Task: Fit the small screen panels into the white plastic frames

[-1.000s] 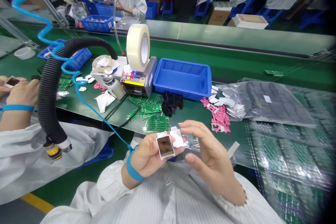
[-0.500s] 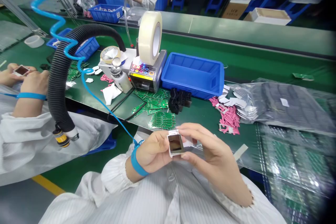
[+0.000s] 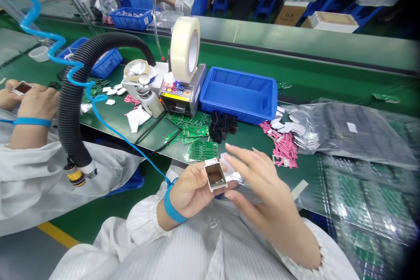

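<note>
My left hand (image 3: 192,188) is closed round a small display module (image 3: 215,175) with a white frame and dark screen, held over my lap near the table's front edge. A white film or tab (image 3: 229,170) sticks out behind the module. My right hand (image 3: 262,183) hovers just right of it with fingers spread and lifted off the module, holding nothing I can see. A blue wrist strap (image 3: 170,205) sits on my left wrist, with a blue coiled cord (image 3: 108,122) running up from it.
Green circuit boards (image 3: 200,151), black parts (image 3: 223,124) and pink and white tabs (image 3: 285,144) lie on the green table. A tape dispenser (image 3: 182,87), blue tray (image 3: 239,94), black hose (image 3: 70,109) and bagged boards (image 3: 361,192) surround them. A co-worker's hands (image 3: 29,100) are at left.
My right hand's fingers have come off the module and spread open. The module has tilted slightly in my left hand.
</note>
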Motion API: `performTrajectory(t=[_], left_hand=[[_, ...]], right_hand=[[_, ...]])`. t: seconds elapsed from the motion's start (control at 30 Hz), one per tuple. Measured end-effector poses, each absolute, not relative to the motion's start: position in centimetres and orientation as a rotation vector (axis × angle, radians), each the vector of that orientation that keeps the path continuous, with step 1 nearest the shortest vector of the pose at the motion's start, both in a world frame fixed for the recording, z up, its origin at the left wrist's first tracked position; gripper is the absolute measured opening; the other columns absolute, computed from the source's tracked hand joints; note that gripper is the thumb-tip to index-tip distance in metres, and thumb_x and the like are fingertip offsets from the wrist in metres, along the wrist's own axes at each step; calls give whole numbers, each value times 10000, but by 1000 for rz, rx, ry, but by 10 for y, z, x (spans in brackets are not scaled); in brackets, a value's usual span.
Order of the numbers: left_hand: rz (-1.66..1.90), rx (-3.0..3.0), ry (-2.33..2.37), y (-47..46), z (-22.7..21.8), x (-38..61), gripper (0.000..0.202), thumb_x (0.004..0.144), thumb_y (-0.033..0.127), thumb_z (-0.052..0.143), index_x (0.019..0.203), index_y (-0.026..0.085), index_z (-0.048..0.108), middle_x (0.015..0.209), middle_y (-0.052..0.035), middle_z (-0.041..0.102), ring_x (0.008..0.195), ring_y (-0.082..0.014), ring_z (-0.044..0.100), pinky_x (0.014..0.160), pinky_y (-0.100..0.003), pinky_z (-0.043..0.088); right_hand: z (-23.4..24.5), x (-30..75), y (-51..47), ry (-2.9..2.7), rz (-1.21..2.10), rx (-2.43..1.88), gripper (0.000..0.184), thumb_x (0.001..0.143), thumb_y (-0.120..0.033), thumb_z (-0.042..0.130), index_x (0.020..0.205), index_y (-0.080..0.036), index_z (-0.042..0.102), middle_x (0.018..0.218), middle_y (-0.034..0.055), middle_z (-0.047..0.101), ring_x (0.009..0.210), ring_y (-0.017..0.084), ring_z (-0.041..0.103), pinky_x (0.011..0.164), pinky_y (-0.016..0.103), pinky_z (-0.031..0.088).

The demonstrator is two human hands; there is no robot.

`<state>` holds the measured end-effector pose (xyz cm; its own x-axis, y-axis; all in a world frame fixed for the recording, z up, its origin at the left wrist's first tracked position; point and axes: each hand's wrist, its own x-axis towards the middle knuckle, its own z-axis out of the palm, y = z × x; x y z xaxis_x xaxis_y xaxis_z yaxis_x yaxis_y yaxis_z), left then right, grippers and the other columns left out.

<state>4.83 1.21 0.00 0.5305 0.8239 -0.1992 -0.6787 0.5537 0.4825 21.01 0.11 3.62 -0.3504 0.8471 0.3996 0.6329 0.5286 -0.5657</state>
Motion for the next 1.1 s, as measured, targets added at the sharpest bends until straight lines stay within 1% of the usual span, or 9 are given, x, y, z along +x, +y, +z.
performTrajectory(t=[0.13,0.3,0.4,0.53,0.63,0.73,0.8,0.93,1.1], left_hand=[[872,361,327,12,-3,44,368,688,384,720,969,148,696,1240,-138,617,1164,-331,539,976,-482,400],[761,253,233,11,-6,47,317,695,373,720,927,157,715,950,-73,738,959,-232,659,879,-349,462],[699,228,204,12,-5,49,326,700,352,721,947,141,708,956,-77,738,996,-229,649,882,-313,458],[721,230,214,13,-5,50,310,733,348,690,995,181,684,1079,-84,700,1106,-271,588,917,-417,458],[862,302,335,13,-4,51,333,728,349,695,1028,206,669,1008,-67,709,1017,-240,619,919,-436,452],[980,446,467,13,-2,55,354,715,383,699,1002,175,688,918,-71,725,920,-203,640,906,-364,443],[1028,527,495,14,1,57,357,716,395,695,1001,180,697,914,-70,733,908,-200,647,880,-333,445],[1050,576,507,14,5,58,340,726,407,680,1007,215,700,925,-61,738,924,-221,653,900,-375,435],[1042,584,555,12,5,56,349,706,443,686,957,201,710,904,-71,733,917,-236,650,887,-390,431]], right_hand=[[30,217,8,-1718,694,-1283,386,911,-330,469,1294,-287,495,1322,71,522,1258,247,437,1025,461,376],[18,219,21,-1438,1629,-1030,296,894,-431,483,1056,-269,670,1154,54,651,1080,228,596,906,399,492],[14,219,27,-1293,1816,-883,318,815,-518,571,946,-259,699,1098,55,668,997,231,630,818,380,530],[18,221,21,-1172,1558,-958,302,791,-510,613,965,-270,673,1013,41,692,968,212,637,829,352,523],[29,222,6,-1229,1274,-1039,282,898,-480,455,1042,-295,611,1028,38,691,1021,222,620,872,385,504],[40,218,-10,-1574,994,-1094,338,954,-466,283,1093,-283,531,1135,51,659,1159,244,542,1058,492,320],[42,214,-15,-1817,767,-1111,359,966,-453,233,1113,-247,488,1217,67,618,1210,247,500,1107,521,201],[36,208,-14,-1969,592,-1083,377,981,-424,208,1139,-184,452,1275,94,574,1220,226,492,1087,475,261],[35,205,-13,-1965,614,-1146,401,985,-430,177,1121,-195,471,1215,52,617,1223,194,485,1101,420,245]])
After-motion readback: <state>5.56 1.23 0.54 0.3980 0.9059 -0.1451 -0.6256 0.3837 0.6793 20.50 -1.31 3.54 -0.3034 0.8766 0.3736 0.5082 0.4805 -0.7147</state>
